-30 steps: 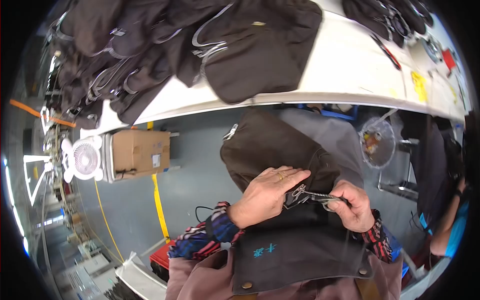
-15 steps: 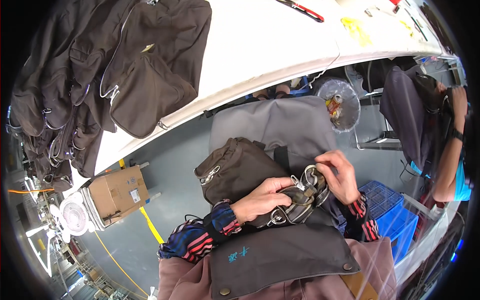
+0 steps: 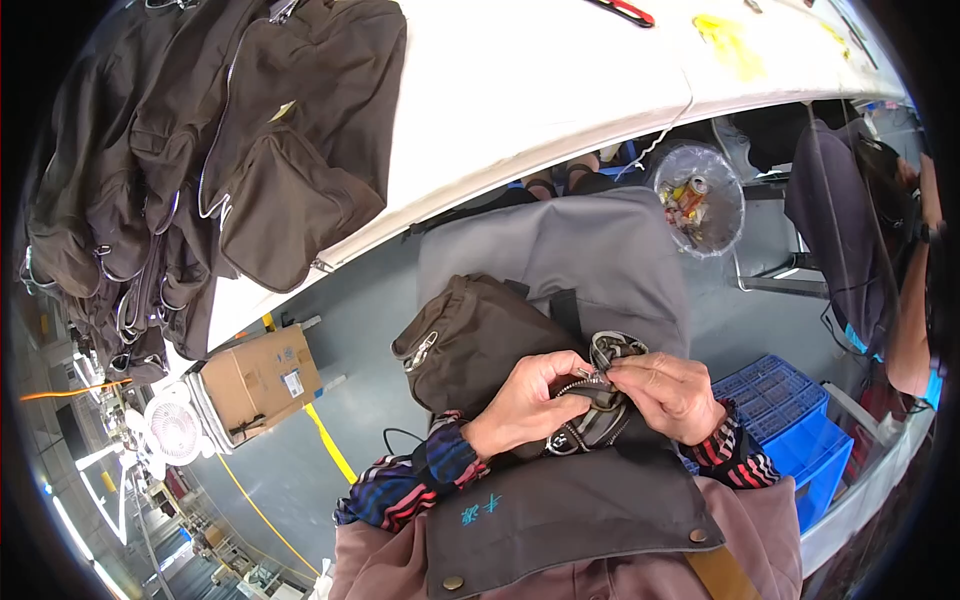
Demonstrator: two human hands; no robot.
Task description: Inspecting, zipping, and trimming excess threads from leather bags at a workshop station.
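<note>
A dark brown fabric bag (image 3: 480,335) lies across my lap, its zipped near-right end bunched up between my hands. My left hand (image 3: 525,405) is closed, with thumb and forefinger pinching the edge beside the metal-toothed zipper (image 3: 566,392). From the other side, my right hand (image 3: 668,394) is also closed, its fingertips pressed together on the zipper close to the left fingertips. Exactly what sits under the right fingertips is hidden. A striped, greyish-green piece of lining or webbing (image 3: 617,347) curls up above them. Another silver zipper pull (image 3: 425,347) shows at the bag's left end.
More dark brown bags (image 3: 300,150) lie piled on the white table (image 3: 500,90). A lined waste bin (image 3: 722,225) stands below its edge. Blue crates (image 3: 790,420) are to my right, a cardboard box (image 3: 265,380) and fan (image 3: 172,428) to my left. Another person's arm (image 3: 910,310) shows far right.
My right hand has come down and left from the raised webbing to the zipper, meeting my left fingertips. The left hand keeps its grip. The whole view has shifted slightly.
</note>
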